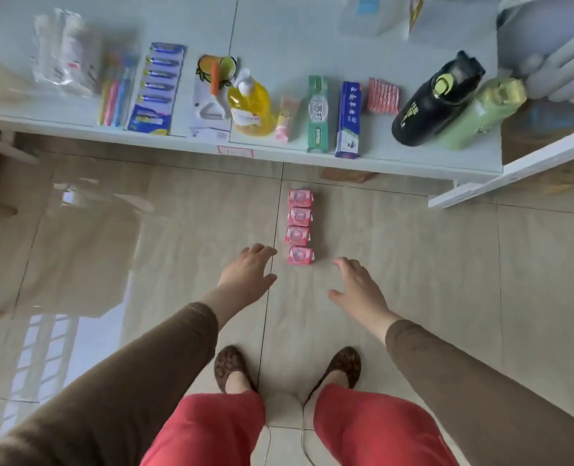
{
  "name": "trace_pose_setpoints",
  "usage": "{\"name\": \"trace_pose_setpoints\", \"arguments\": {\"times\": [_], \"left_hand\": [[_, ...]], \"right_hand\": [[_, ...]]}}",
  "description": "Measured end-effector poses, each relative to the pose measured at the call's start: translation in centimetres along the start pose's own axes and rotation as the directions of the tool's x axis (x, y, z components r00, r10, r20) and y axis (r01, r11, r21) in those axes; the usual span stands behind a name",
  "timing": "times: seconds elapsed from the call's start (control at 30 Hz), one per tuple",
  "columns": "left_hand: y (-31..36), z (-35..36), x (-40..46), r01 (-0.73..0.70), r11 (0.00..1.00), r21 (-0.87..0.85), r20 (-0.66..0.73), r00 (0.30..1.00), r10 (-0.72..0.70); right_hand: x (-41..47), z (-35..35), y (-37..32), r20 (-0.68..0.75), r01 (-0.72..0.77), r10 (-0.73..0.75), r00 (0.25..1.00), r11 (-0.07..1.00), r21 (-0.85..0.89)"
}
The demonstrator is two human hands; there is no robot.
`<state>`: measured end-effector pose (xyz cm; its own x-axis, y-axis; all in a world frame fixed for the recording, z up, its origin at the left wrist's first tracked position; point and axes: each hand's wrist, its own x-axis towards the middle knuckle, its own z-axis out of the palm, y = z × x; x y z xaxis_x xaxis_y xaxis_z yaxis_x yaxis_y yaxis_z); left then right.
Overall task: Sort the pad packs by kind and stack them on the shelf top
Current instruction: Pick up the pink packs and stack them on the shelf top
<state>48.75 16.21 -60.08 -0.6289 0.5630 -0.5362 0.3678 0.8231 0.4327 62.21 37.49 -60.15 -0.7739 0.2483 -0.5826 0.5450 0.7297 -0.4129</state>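
A: Both your hands are out and spread, holding nothing. Your left hand (249,271) and right hand (358,286) flank the near end of the pad packs (300,227).

B: Four pink packs, lying in a line on the floor tiles (413,264), well short of the shelf top's (413,156) front edge.

A: They look like one kind, so I'd gather them together. Close in from both ends, squeeze the row snug.

B: Lift level, or the middle ones may drop. There's bare room at the front edge between the toothpaste box (347,120) and the black bottle (437,99).
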Motion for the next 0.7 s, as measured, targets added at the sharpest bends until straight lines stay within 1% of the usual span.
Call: {"name": "trace_pose_setpoints", "arguments": {"times": [0.17,0.27,0.37,0.47,0.53,0.63,0.7], "left_hand": [[-3.6,7.7,10.0,-0.019,0.998,0.063,-0.008,1.000,0.020],[-4.8,11.1,15.3,-0.022,0.996,0.081,-0.032,0.999,0.024],[-5.3,13.9,19.6,-0.035,0.993,0.111,-0.053,0.998,0.041],[-5.5,16.2,22.6,-0.034,0.986,0.163,-0.076,0.996,0.047],[-5.7,17.2,23.9,-0.017,0.982,0.190,-0.090,0.995,0.035],[-6.0,18.3,24.9,-0.008,0.971,0.239,-0.116,0.993,0.036],[-6.0,19.0,25.2,0.022,0.977,0.210,-0.127,0.992,0.005]], "right_hand": [[8.6,7.3,3.7,0.034,0.013,-0.011,0.999,0.998,-0.056],[13.0,11.0,4.9,0.001,0.033,-0.033,0.999,0.998,-0.056],[16.6,14.1,5.6,-0.028,0.010,-0.013,1.000,0.994,-0.110],[19.0,16.6,6.1,-0.060,-0.069,0.060,0.996,0.985,-0.159],[20.1,18.0,6.4,-0.093,-0.094,0.078,0.993,0.977,-0.191],[21.0,19.7,6.9,-0.149,-0.079,0.043,0.988,0.965,-0.249],[21.1,20.5,7.5,-0.178,-0.058,0.009,0.984,0.961,-0.269]]}}
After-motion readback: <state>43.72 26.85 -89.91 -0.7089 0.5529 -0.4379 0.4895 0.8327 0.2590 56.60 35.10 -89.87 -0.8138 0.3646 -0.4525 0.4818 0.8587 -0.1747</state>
